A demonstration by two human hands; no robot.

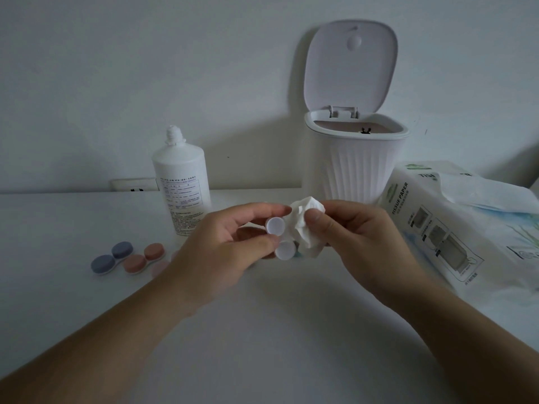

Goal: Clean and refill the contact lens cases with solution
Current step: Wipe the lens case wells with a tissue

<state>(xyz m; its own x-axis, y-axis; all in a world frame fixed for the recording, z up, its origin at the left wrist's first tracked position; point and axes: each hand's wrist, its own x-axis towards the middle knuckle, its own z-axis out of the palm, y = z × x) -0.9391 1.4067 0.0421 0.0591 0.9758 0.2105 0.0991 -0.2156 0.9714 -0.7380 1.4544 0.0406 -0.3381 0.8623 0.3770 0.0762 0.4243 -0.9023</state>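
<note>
Two bare hands meet above the middle of a white table point(262, 330) in the head view. The left hand point(230, 249) grips a white contact lens case point(279, 239) between thumb and curled fingers, holding it off the table with its two round wells facing the camera, one above the other. A sliver of teal shows at the lower edge of that case, too small to make out. The right hand point(353, 237) pinches a crumpled white tissue point(306, 225), thumb pressed on its front, and the wad touches the right side of the held case.

On the table to the left lie two more lens cases, both with caps on: a blue lens case point(112, 258) farthest left and an orange lens case point(144, 258) just beside it. A pale pink shape lies partly hidden behind the left wrist and is too blurred to identify.

Behind the left hand stands an upright white solution bottle point(182, 182), its cap off and the threaded neck bare, the printed label facing forward. Farther back on the right stands a white ribbed trash bin point(354, 167) with its hinged lid point(350, 65) raised upright against the wall. Just beside the bin, at the right edge, lies a tissue paper pack point(455, 228) with a loose sheet sticking out of its top. A wall outlet point(134, 185) sits low behind the table edge, left of the bottle.
</note>
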